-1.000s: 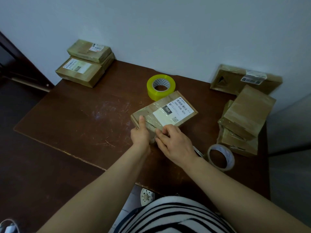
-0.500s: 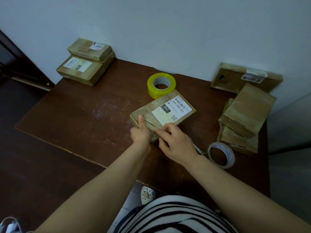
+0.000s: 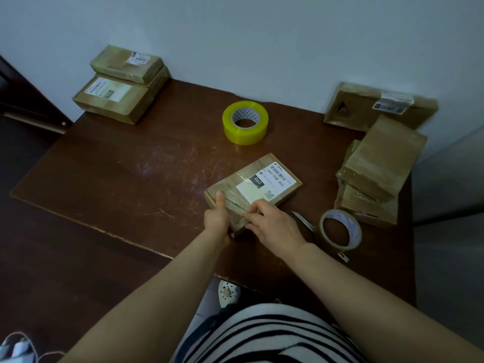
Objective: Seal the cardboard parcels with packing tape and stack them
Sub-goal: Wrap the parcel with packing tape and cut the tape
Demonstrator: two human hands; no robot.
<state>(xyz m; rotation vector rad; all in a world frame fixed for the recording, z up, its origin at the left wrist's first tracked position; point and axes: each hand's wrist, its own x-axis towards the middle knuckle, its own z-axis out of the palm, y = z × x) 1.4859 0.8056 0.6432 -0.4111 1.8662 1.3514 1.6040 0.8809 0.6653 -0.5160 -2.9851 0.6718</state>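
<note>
A flat cardboard parcel [image 3: 258,183] with a white label lies on the brown table [image 3: 117,174]. My left hand [image 3: 218,218] grips its near left corner, thumb pressed on top. My right hand [image 3: 272,224] presses its fingertips on the taped near edge beside the left hand. A clear tape roll [image 3: 340,230] stands to the right of my right hand. A yellow tape roll [image 3: 245,122] lies flat behind the parcel.
Two stacked parcels [image 3: 121,83] sit at the table's back left corner. A pile of parcels [image 3: 377,171] is at the right edge, and one more leans on the wall [image 3: 377,107]. A small blade [image 3: 301,218] lies next to the clear roll.
My right hand's fingers have slid a little along the parcel's near edge, smoothing the tape. The left hand stays on the corner.
</note>
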